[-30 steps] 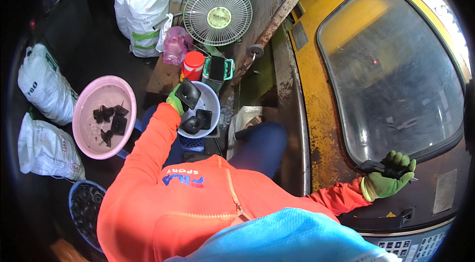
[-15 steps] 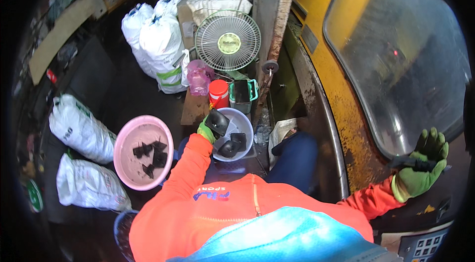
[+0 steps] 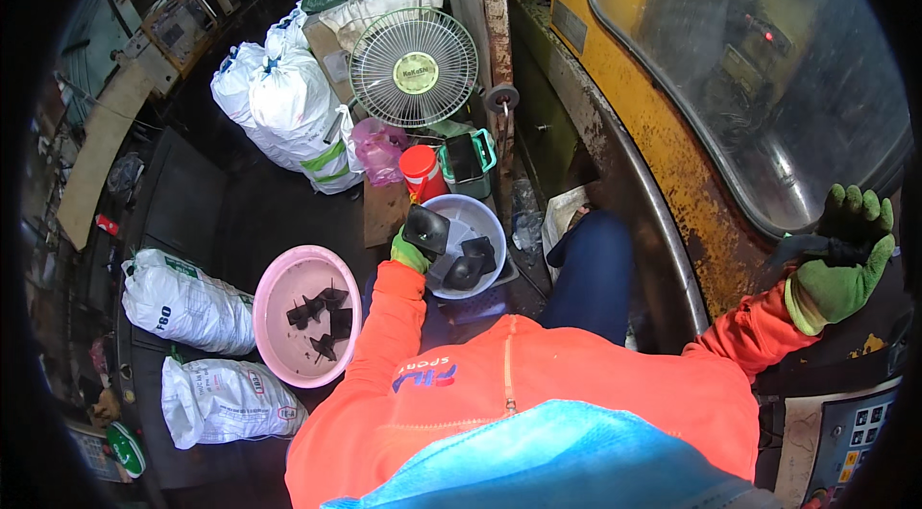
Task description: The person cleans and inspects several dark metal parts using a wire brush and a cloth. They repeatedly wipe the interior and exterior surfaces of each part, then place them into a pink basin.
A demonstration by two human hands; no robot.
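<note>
My left hand, in a green glove, grips a black square-topped part at the left rim of a pale blue-violet basin. More dark parts lie inside that basin. Far to the right, my gloved right hand is around a dark handle beside the machine's window. The handle passes between its raised fingers and thumb; the grip looks loose and part of the handle is hidden. A pink basin to the left contains several black finned pieces.
Behind the small basin stand a red-lidded jug, a green-handled box and a fan. White sacks flank it on the left, with others nearer. The yellow machine and a control panel bound the right side.
My view has turned, so the basins and sacks sit farther right in the picture. The left hand still grips the black part, and the right hand remains at the handle.
</note>
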